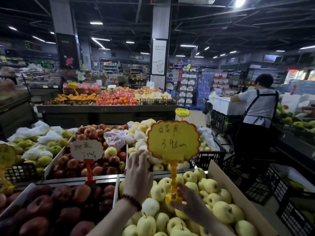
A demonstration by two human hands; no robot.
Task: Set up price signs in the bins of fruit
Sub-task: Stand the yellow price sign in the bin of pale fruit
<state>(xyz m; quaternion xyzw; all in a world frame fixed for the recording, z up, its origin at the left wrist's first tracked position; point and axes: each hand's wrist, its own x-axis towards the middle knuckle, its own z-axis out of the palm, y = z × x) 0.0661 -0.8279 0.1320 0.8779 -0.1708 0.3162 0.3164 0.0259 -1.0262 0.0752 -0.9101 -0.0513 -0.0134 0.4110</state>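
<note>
Yellow sign (pixel 173 140) gripped at its clip by right hand (pixel 185 200); left hand (pixel 138 174) open, steadying; seat clip on bin (pixel 242 198) edge

I see my left hand (pixel 138 174) raised, fingers spread and reaching forward; my right hand (pixel 186 200) is curled in a grip.

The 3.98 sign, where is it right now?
In the head view, right of centre: the 3.98 sign stands over the pale apples, its clip base held by the right hand, left hand beside.

Yellow sign (pixel 173 140), red-edged; pale green apples (pixel 221 211)
</note>
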